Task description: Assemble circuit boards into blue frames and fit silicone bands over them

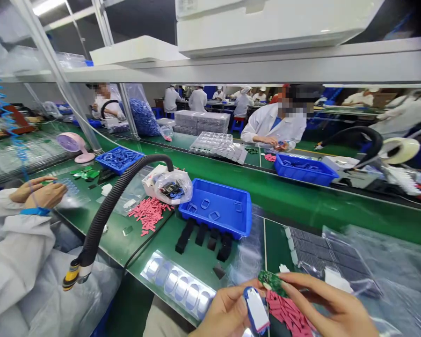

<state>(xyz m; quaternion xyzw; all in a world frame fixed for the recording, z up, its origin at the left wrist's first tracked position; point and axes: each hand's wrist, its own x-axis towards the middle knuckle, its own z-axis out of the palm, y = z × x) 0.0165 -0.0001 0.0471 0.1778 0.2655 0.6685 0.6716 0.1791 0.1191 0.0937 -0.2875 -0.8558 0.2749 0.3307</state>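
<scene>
The left hand (225, 314) pinches a blue-and-white piece (256, 310), a flat, glossy white strip framed in blue, held between thumb and fingers. The right hand (328, 299) grips a small green circuit board (272, 283) at its fingertips, the board's surface speckled with dark parts. The hands are close together, both clamped on their pieces, and the left forefinger sits just beside the board or against it; I cannot tell which.

Both hands are in front of the blue tray (214, 208), a ribbed plastic bin on the green tabletop (154, 248), with small blue rings (205, 203) lying loose inside it. A heap of matte pink strips (287, 313) lies below the hands, and a crinkled clear bag (358, 267) lies right of the tray. Left of the tray's near corner is a silver blister tray (177, 285) with oval hollows, and black foam blocks (201, 235) stand against the tray's near wall. Another pink heap (149, 215) and a clear bag of black parts (171, 187) sit left of the tray. A corrugated black hose (101, 224) arcs beyond them.
</scene>
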